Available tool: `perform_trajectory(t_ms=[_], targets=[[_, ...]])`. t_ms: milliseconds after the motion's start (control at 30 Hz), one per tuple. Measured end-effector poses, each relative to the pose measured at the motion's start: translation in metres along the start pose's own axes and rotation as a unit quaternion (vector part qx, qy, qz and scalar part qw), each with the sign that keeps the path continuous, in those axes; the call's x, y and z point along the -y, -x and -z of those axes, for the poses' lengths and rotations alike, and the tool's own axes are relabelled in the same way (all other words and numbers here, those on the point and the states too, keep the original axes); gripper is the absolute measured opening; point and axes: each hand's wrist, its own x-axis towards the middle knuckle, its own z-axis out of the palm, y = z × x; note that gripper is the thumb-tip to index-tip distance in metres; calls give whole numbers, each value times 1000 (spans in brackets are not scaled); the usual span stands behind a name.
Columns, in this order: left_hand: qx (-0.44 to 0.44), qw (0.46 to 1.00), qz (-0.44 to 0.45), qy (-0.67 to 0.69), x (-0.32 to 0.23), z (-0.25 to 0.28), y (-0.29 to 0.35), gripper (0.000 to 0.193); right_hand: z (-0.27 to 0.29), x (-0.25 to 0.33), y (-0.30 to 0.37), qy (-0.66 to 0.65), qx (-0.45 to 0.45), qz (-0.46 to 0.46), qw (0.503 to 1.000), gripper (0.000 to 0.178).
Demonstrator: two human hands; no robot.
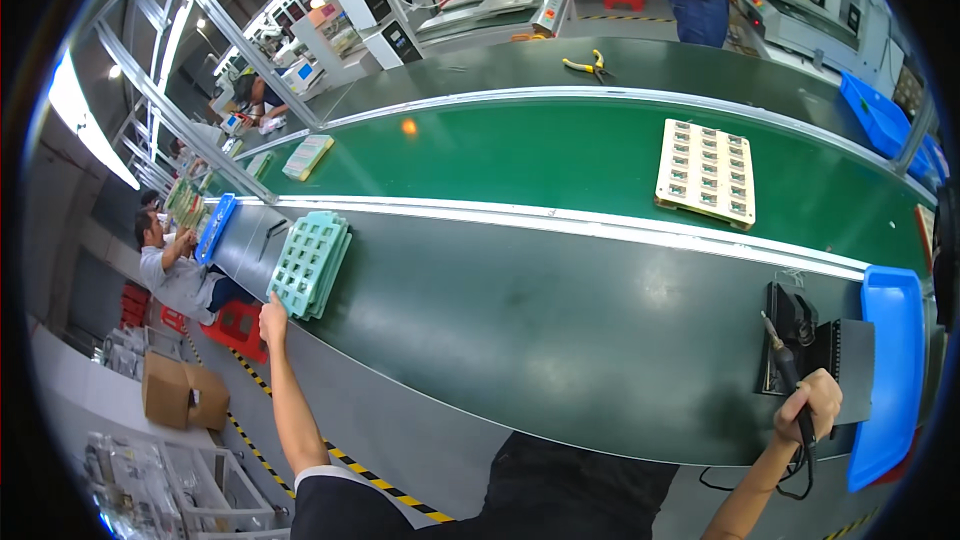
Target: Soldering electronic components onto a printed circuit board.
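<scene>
My right hand is wrapped round the dark handle of a soldering iron, its metal tip pointing up and to the left. Just behind it stands a black soldering station with its stand, partly covered by the hand and iron. At the left end of the bench my left hand is closed at the near corner of a stack of light green trays. Rows of square openings run across the top tray, and the lower ones stick out to the right. The fingertips are partly hidden.
A cream tray of small parts lies on the green conveyor belt. Yellow-handled pliers rest on the far ledge. A long blue tray borders the right end of the bench. At left a co-worker sits.
</scene>
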Motion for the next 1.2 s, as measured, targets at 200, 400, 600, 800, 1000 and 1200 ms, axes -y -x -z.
perform_trajectory(t_ms=[200, 400, 600, 800, 1000, 1200], targets=[[-5, 999, -42, 5, -20, 7, 3, 60, 14, 7, 1, 50, -14, 1, 999, 9], [-240, 946, -213, 45, -70, 53, 83, 50, 8, 1, 20, 124, -5, 7, 992, 12], [-30, 829, -427, 360, -170, 69, 207, 52, 16, -3, 14, 39, -102, 47, 993, 14], [111, 714, -568, 394, -217, 47, 325, 45, 28, -7, 19, -12, -216, 28, 976, 10], [154, 618, -659, 400, -218, 46, 390, 43, 26, 0, 12, 76, -208, 57, 973, 11], [122, 400, -799, 432, -213, 38, 428, 34, 14, 4, 13, 175, -128, 57, 974, 10]])
